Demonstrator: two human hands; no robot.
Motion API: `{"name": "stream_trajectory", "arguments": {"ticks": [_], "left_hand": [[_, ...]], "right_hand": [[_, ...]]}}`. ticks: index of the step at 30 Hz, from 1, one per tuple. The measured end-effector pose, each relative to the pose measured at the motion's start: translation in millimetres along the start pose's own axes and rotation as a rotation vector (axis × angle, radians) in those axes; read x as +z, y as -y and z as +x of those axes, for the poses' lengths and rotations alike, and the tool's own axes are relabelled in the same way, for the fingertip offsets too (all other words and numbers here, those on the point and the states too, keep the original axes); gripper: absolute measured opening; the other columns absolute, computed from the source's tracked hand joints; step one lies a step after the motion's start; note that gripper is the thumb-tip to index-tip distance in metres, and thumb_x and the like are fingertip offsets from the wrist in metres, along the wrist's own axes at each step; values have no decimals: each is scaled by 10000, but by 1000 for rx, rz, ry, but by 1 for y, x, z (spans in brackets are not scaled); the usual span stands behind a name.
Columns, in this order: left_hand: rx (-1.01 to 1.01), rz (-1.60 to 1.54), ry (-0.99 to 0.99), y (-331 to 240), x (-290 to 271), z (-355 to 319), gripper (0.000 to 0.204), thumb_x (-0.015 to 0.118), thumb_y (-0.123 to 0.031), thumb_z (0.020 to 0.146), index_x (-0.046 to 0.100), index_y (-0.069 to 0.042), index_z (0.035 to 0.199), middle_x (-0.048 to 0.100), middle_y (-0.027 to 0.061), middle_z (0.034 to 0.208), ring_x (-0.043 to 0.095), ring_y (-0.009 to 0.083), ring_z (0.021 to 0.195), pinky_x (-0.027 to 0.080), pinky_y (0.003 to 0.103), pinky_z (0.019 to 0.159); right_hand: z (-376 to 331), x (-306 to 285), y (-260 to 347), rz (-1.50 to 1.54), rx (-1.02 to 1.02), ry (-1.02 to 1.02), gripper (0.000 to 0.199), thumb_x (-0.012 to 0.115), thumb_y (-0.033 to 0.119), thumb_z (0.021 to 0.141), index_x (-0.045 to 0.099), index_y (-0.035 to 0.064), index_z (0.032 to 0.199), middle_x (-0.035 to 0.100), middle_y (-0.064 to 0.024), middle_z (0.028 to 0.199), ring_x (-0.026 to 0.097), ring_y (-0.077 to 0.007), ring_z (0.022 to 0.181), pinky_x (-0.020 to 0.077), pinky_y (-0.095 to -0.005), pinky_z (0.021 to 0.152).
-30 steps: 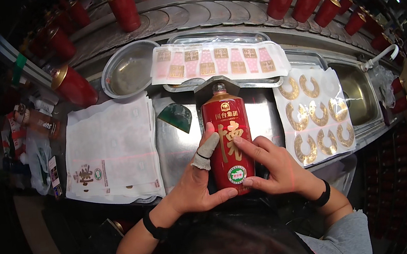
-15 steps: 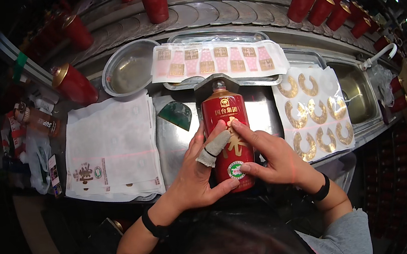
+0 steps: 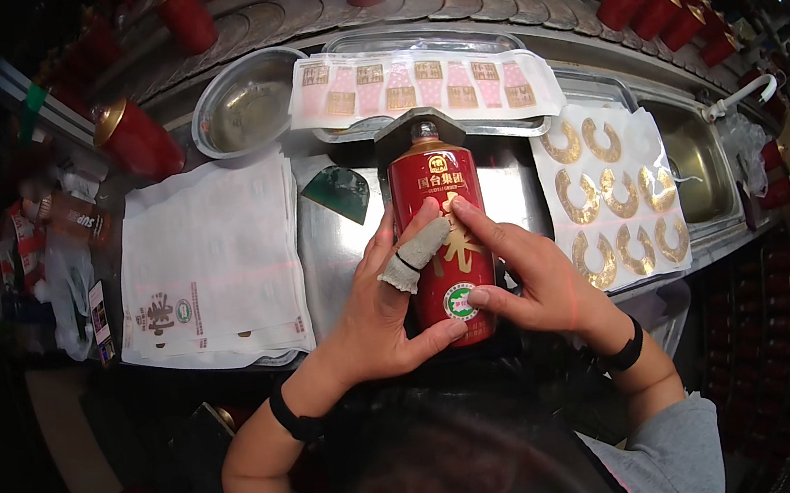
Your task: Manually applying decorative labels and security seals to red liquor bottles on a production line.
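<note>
A red bottle (image 3: 435, 193) with gold characters and a small round green-and-white sticker lies on the metal worktop (image 3: 327, 244), neck pointing away from me. My left hand (image 3: 384, 301) cups its left side, the forefinger wrapped in a grey bandage and laid across the label. My right hand (image 3: 529, 270) holds the right side, fingers pressing on the gold label and thumb near the round sticker. Both wrists wear black bands.
A stack of white label sheets (image 3: 212, 262) lies left. A sheet of gold horseshoe stickers (image 3: 608, 193) lies right. A tray with a pink-and-gold sticker sheet (image 3: 420, 83), a steel bowl (image 3: 247, 103), a green scraper (image 3: 338, 193), and several red bottles (image 3: 137, 139) on a roller conveyor sit behind.
My left bandaged forefinger has slid up and across the bottle's label. My right fingers have shifted up onto the gold characters. Red bottles on the conveyor behind have moved along.
</note>
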State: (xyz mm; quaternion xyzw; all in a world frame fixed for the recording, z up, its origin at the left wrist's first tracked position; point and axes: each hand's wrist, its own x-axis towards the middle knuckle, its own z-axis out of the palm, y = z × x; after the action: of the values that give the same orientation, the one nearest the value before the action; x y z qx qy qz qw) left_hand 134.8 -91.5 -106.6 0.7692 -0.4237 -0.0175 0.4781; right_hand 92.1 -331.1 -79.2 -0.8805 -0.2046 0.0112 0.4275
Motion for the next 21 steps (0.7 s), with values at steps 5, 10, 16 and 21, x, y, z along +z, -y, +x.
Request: {"name": "stream_trajectory", "arguments": {"ticks": [5, 10, 16, 21], "left_hand": [[38, -11, -28, 1, 1, 1, 908, 761, -395, 804, 330, -92, 1543, 309, 191, 1613, 271, 548, 1437, 236, 561, 1189], [34, -32, -18, 2, 1, 1, 929, 759, -403, 817, 298, -86, 1558, 295, 184, 1621, 244, 513, 1467, 224, 537, 1201], [28, -165, -42, 7, -5, -4, 851, 745, -323, 867, 312, -87, 1561, 271, 170, 1637, 224, 438, 1505, 182, 500, 1226], [19, -159, 3, 6, -6, -9, 800, 735, -323, 884, 350, -97, 1548, 290, 165, 1631, 212, 418, 1513, 181, 492, 1225]], "right_hand": [[0, 2, -1, 25, -17, -9, 843, 702, 402, 885, 309, 143, 1584, 635, -180, 951, 634, -334, 874, 516, -418, 816], [0, 2, -2, 43, 6, 12, 829, 688, 401, 902, 301, 140, 1588, 639, -184, 977, 637, -326, 874, 515, -409, 824], [-10, -1, -3, 207, 4, -39, 727, 636, 317, 953, 329, 108, 1578, 651, -186, 1197, 622, -307, 943, 496, -404, 898], [-19, -5, 2, 92, -40, -12, 714, 667, 318, 926, 389, 126, 1555, 634, -155, 1015, 587, -283, 837, 493, -392, 791]]}}
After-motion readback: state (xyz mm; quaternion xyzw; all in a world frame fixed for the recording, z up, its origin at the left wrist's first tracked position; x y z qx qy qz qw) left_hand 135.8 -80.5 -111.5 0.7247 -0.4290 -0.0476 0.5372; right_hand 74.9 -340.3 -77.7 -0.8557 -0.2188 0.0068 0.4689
